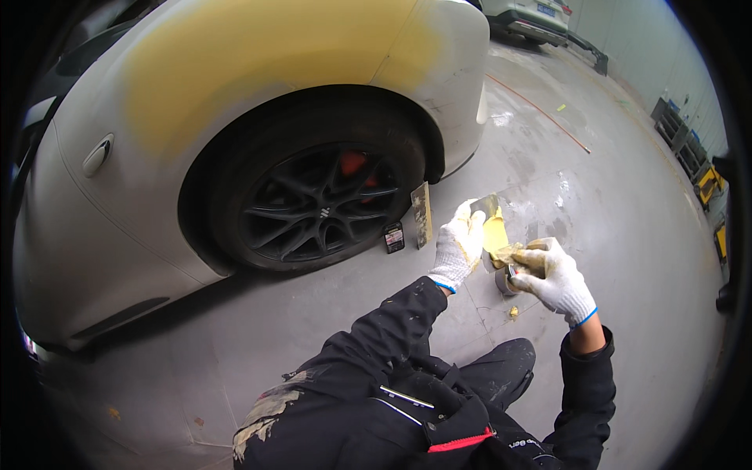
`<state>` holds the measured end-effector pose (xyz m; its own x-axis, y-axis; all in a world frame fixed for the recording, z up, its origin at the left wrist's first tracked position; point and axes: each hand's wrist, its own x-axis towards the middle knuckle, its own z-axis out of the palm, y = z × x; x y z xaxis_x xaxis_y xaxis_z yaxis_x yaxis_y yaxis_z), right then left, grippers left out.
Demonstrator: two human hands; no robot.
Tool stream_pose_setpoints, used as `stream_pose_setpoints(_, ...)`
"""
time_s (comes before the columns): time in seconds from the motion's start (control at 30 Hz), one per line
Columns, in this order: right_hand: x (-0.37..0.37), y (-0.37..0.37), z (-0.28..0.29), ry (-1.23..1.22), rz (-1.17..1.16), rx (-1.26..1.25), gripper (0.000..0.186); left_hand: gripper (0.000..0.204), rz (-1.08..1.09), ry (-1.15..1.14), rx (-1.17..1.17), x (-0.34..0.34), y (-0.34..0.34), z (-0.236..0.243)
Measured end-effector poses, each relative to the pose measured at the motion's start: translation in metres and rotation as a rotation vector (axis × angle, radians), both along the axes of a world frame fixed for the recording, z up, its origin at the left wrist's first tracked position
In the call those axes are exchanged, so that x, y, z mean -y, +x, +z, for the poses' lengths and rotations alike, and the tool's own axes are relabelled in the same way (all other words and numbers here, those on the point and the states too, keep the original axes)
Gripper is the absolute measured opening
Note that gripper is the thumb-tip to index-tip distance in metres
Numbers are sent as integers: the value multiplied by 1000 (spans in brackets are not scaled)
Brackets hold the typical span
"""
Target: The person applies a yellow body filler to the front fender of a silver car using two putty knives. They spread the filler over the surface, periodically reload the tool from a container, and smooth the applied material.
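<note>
My left hand [460, 243], in a white knit glove, is closed on a flat grey putty spreader [486, 206]. Pale yellow putty [494, 234] coats the spreader's near part. Close by on the right, my right hand [551, 274] wears a matching glove stained yellow. Its fingers grip a small crumpled, putty-smeared tube [506, 254] near the putty; a red and dark bit shows at the fingertips. Below them a grey round tin [506, 283] is partly hidden by the right hand.
A pale car's fender [274, 55] with a broad yellow patch and a black wheel [324, 207] fill the left. By the tyre stand a stained board [422, 215] and a small black box [394, 237]. A putty lump [514, 312] lies on the floor; an orange rod [540, 111] lies farther off.
</note>
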<state>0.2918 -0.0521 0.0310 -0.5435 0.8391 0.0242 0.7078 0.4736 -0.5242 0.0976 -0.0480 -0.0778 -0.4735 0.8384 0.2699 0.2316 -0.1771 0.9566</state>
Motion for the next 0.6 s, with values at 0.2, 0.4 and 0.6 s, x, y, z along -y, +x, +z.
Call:
stream_pose_setpoints(0.2, -8, 16, -35, -455, -71, -557, 56, 23, -127, 319, 599, 1, -10, 9)
stream_pose_setpoints(0.4, -2, 16, -86, -1051, 95, -1618, 64, 32, 82, 389, 558, 2, -21, 38)
stream_pose_setpoints(0.6, 0, -16, -74, -1533, 191, -1811, 72, 37, -104, 526, 325, 19, 3, 37)
